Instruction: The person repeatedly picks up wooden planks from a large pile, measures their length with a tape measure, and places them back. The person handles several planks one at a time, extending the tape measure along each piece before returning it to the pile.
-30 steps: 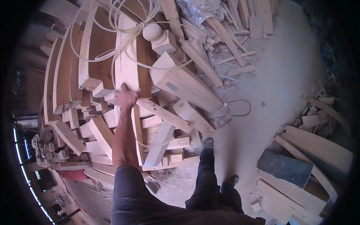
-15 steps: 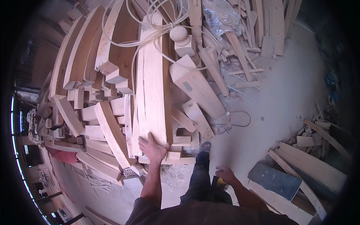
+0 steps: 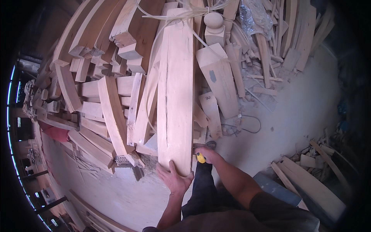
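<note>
A long, thick wooden beam [image 3: 177, 89] with a dark crack along its length points away from me, its near end close to my body. My left hand [image 3: 176, 178] grips that near end, fingers on the top face and thumb at the right edge. Just right of the beam's end, my right hand [image 3: 206, 154] is closed around a small yellow and black hand tool [image 3: 200, 157]. The fingers partly cover the tool, so its exact kind is hidden.
Curved timbers [image 3: 87, 42] are stacked at the far left. A pale hose [image 3: 185, 14] is coiled across the beam's far end. A square post [image 3: 218, 81] lies right of the beam. More boards [image 3: 309, 185] and offcuts lie at the lower right.
The beam's near end has come closer to me, with my left hand still on it. My right hand has moved from beside my leg up and left to the beam, bringing the yellow tool.
</note>
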`<state>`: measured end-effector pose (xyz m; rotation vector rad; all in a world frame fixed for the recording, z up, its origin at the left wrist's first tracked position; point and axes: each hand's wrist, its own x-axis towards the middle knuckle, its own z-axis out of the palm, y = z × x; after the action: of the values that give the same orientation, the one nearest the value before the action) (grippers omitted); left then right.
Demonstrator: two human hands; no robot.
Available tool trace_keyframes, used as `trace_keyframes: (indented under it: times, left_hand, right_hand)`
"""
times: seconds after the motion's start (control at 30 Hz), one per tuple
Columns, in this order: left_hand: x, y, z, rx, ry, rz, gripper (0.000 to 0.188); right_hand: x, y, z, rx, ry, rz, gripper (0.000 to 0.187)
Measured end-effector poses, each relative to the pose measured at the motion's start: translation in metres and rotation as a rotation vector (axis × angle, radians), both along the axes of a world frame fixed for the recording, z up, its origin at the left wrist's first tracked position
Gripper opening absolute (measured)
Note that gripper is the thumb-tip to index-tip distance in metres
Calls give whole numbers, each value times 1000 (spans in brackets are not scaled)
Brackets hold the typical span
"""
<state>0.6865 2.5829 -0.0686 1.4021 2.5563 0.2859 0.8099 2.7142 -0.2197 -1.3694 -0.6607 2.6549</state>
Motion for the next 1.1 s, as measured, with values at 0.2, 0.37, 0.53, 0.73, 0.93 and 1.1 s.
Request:
trace_keyframes:
  times: [0.2, 0.37, 0.53, 0.73, 0.93, 1.1]
  left_hand:
    - [42, -72, 23, 30, -23, 10, 101]
    - [81, -134, 44, -33, -73, 84, 104]
    - [94, -199, 44, -94, -134, 198, 109]
    - [72, -221, 34, 29, -214, 161, 112]
    - [-12, -244, 4, 9, -605, 200, 119]
    - [-78, -247, -25, 30, -936, 191, 122]
  right_hand:
    - [41, -68, 22, 204, -56, 43, 33]
    - [79, -135, 26, 301, -74, 61, 26]
    - [88, -199, 28, 317, -158, 38, 30]
    - [81, -211, 53, 397, -383, 143, 32]
    - [42, -223, 78, 541, -414, 140, 36]
    - [2, -227, 83, 633, -525, 201, 36]
